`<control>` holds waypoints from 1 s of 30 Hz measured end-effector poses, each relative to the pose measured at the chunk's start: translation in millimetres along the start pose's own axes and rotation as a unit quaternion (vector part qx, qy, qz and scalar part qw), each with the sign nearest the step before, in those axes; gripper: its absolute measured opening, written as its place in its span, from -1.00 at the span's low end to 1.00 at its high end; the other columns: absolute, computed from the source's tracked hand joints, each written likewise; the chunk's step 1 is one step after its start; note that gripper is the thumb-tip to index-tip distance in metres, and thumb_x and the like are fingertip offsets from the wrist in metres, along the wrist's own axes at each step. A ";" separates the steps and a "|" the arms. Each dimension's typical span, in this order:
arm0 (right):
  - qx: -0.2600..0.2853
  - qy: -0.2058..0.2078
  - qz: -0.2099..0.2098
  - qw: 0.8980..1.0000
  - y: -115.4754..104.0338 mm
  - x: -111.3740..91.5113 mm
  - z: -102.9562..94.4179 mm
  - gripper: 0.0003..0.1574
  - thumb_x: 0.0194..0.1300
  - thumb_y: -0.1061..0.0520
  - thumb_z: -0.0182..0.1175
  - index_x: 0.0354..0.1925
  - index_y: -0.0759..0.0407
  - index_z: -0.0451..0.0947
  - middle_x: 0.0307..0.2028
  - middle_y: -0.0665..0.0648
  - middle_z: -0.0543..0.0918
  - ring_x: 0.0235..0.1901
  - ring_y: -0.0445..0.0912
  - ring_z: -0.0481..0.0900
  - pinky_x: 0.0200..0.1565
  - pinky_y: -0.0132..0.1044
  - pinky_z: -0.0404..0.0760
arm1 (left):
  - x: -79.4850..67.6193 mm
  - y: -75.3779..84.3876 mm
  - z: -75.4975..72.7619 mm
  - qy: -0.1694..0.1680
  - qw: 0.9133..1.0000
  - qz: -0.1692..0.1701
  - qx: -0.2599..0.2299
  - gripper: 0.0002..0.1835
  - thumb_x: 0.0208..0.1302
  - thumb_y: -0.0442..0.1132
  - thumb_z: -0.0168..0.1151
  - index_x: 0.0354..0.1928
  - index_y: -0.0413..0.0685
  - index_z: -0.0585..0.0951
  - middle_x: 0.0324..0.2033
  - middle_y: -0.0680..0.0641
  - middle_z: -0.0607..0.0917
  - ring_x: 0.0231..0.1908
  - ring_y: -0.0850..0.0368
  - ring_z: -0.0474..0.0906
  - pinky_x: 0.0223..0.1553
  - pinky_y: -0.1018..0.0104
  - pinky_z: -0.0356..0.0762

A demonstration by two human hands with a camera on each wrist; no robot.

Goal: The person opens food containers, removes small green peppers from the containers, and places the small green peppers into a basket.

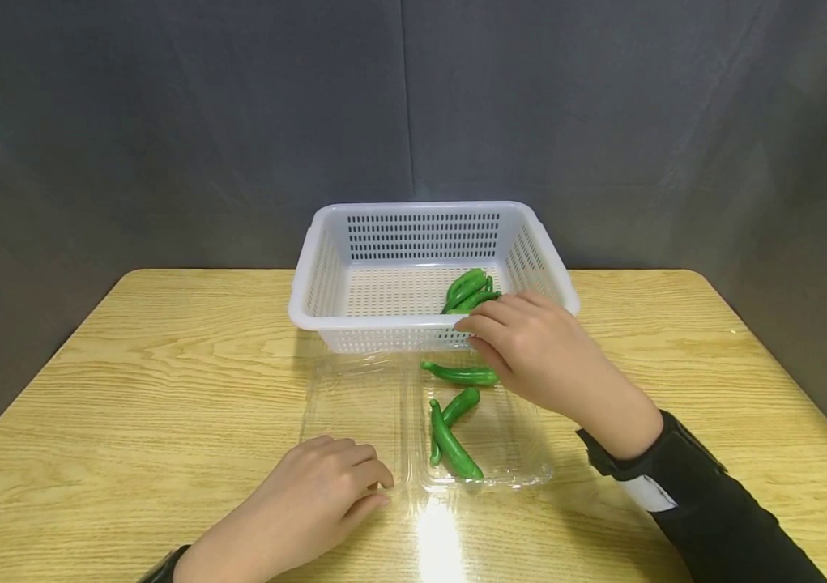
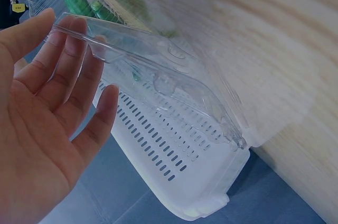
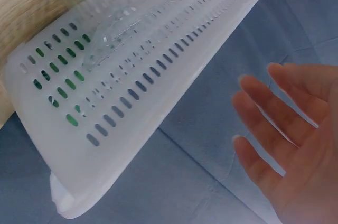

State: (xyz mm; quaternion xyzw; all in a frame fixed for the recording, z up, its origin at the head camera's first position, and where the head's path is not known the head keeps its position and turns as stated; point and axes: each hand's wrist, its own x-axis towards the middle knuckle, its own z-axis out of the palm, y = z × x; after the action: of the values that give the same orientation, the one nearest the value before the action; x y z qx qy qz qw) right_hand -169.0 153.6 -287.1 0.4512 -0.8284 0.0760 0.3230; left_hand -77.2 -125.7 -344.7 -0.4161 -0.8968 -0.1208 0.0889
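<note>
A clear plastic clamshell box lies unfolded on the table. Three slim, curved green vegetables, like small cucumbers or peppers, are in its right half: one across the back, and a front one crossing over another. My left hand is at the front edge of the left half, fingers loosely bent; in the left wrist view its fingertips meet the clear rim. My right hand hovers by the basket's front rim, holding nothing, its fingers relaxed and apart.
A white perforated basket stands behind the clamshell. More green vegetables are heaped in its right front corner. A wooden table carries everything, and a dark grey curtain hangs behind it.
</note>
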 end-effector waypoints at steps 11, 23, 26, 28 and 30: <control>-0.005 -0.041 0.004 0.999 -8.2 -0.7 0.6 -0.79 0.16 0.26 0.39 -0.18 0.20 0.67 -0.31 0.05 0.69 -0.29 -0.01 0.64 -0.18 -0.14 0.56 | -0.3 -0.2 0.1 0.004 1.000 0.002 0.002 -0.92 0.28 -0.10 0.36 -0.27 0.09 0.72 -0.36 0.20 0.67 -0.36 0.32 0.56 -0.28 0.31 0.53; 0.004 -0.093 0.035 0.995 -14.6 -3.0 5.3 -0.77 0.12 0.21 0.45 -0.21 0.15 0.66 -0.36 0.01 0.68 -0.33 -0.05 0.66 -0.17 -0.15 0.58 | 0.0 0.0 -0.6 0.001 1.000 0.000 0.000 -0.91 0.28 -0.10 0.36 -0.27 0.09 0.72 -0.36 0.20 0.66 -0.36 0.32 0.56 -0.28 0.31 0.52; 0.006 -0.108 0.040 0.993 -16.4 -3.2 5.9 -0.71 0.11 0.18 0.47 -0.17 0.16 0.67 -0.31 0.03 0.70 -0.27 -0.04 0.68 -0.13 -0.13 0.60 | -0.2 0.0 -0.8 0.001 1.000 0.000 0.000 -0.91 0.28 -0.10 0.36 -0.27 0.09 0.72 -0.35 0.19 0.67 -0.36 0.32 0.56 -0.28 0.31 0.52; 0.007 -0.116 0.042 0.992 -17.8 -3.2 6.1 -0.69 0.11 0.16 0.48 -0.15 0.15 0.68 -0.29 0.03 0.71 -0.24 -0.03 0.68 -0.10 -0.12 0.60 | 0.1 0.0 -0.9 -0.001 1.000 0.000 -0.003 -0.91 0.28 -0.10 0.36 -0.27 0.09 0.72 -0.35 0.20 0.67 -0.36 0.33 0.56 -0.28 0.32 0.52; 0.010 -0.120 0.043 0.992 -19.3 -3.1 6.4 -0.68 0.11 0.14 0.48 -0.14 0.14 0.68 -0.28 0.03 0.72 -0.22 -0.02 0.68 -0.07 -0.11 0.59 | 0.1 0.1 -1.1 -0.003 1.000 0.000 -0.005 -0.91 0.28 -0.10 0.36 -0.27 0.09 0.72 -0.35 0.20 0.67 -0.36 0.33 0.56 -0.28 0.31 0.53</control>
State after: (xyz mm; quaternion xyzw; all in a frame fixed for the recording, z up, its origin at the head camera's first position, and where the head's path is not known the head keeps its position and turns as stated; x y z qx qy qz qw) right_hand -155.4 141.9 -297.2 0.4244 -0.8790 0.0431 0.2132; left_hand -77.2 -125.8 -343.6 -0.4172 -0.8964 -0.1237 0.0845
